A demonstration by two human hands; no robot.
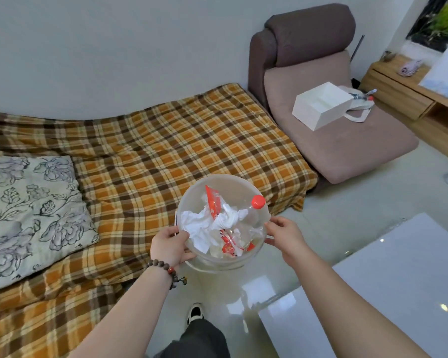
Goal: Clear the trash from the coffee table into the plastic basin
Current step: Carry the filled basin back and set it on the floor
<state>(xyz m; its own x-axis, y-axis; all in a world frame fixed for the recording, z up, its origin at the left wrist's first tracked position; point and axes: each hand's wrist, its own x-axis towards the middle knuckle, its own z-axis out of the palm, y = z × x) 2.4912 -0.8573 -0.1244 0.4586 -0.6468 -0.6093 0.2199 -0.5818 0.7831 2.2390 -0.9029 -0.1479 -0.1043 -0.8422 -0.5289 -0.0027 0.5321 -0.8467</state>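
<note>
The left hand [170, 248] is closed on the lower-left rim of the plastic basin [192, 192], thumb over the edge and fingers beneath. The right hand [286, 235] is pinched on the right rim, thumb above and fingertips against the outer wall. The basin is thus held between both hands at frame centre, above the floor and in front of the plaid-covered sofa [166, 140].

Inside the basin are noted crumpled white tissues [199, 226], red-printed wrappers [214, 202] and a clear bottle with a red cap [258, 202].

The bench [398, 275], occupying the lower right of the frame, shows a glossy surface with no trash on the visible portion; its far right end lies outside the frame.

Assessment: collection is judged complete or nearly so; only the unseen part of the bench would need checking, and the basin setting down
</note>
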